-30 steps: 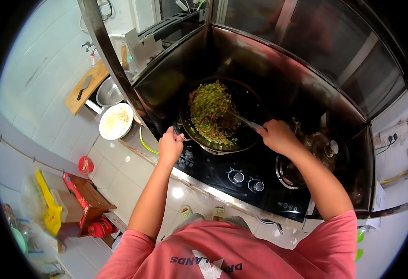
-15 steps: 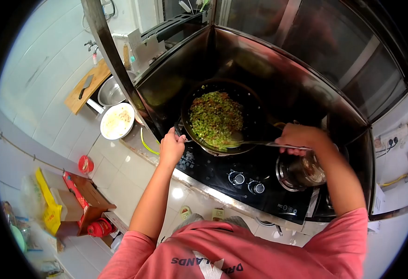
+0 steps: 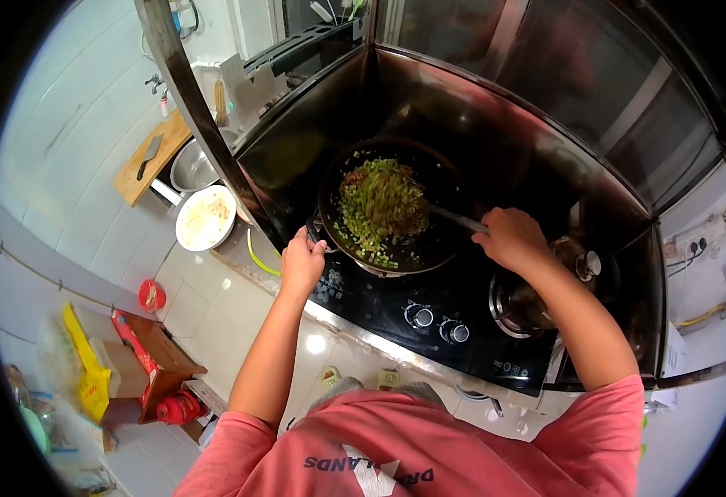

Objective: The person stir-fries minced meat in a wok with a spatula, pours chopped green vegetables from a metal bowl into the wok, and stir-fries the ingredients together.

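A black wok [image 3: 441, 248] sits on the left burner, holding chopped green vegetables mixed with reddish-brown bits [image 3: 371, 203]. My left hand [image 3: 303, 261] is closed around the wok's small side handle at its left rim. In my right hand [image 3: 512, 238] is the handle of a metal spatula [image 3: 458, 219], which slants left into the wok. The spatula's head is buried in the food, blurred by motion, so its shape is hidden.
A lidded metal pot [image 3: 516, 302] stands on the right burner, under my right forearm. Two control knobs [image 3: 419, 316] face me on the black cooktop [image 3: 479, 356]. Left are a white pan [image 3: 205, 217], a metal bowl [image 3: 193, 166] and a cutting board [image 3: 135, 186] with a cleaver [image 3: 149, 157].
My right hand has moved left and up, carrying the spatula from the wok's near edge into the middle of the food. The food is stirred and spread; my left hand stays at the handle.
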Motion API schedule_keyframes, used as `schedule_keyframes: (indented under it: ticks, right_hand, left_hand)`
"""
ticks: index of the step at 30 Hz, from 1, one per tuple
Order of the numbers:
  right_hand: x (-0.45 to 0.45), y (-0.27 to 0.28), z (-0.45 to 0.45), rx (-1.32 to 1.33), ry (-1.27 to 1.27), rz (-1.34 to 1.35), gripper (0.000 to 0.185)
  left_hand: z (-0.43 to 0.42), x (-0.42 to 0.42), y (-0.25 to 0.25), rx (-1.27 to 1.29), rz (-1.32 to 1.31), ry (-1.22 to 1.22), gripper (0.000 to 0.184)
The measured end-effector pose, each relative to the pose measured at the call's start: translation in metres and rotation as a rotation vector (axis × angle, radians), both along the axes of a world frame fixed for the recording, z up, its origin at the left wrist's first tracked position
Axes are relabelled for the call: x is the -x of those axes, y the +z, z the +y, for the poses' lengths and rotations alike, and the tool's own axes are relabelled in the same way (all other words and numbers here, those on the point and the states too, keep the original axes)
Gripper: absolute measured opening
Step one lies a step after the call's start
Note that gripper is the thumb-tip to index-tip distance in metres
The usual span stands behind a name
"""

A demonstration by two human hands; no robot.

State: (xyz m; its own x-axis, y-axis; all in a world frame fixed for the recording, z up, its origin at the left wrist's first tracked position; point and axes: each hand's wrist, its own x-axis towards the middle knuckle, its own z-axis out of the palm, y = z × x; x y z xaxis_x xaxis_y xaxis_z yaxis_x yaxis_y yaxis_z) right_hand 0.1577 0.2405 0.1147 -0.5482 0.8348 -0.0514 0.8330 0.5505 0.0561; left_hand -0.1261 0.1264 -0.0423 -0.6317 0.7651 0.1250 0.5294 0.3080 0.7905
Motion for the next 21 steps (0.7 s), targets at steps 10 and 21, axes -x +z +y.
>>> schedule_keyframes:
  ticks: [10, 21]
  right_hand:
    - [0.029, -0.010, 0.031, -0.169, -0.054, -0.074, 0.020]
    - [0.006, -0.020, 0.049, 0.106, 0.125, 0.347, 0.049]
  left_hand:
    - [-0.005, -0.006, 0.022, 0.115, -0.053, -0.039, 0.046]
    - [-0.004, -0.002, 0.020, 0.118, -0.038, -0.052, 0.044]
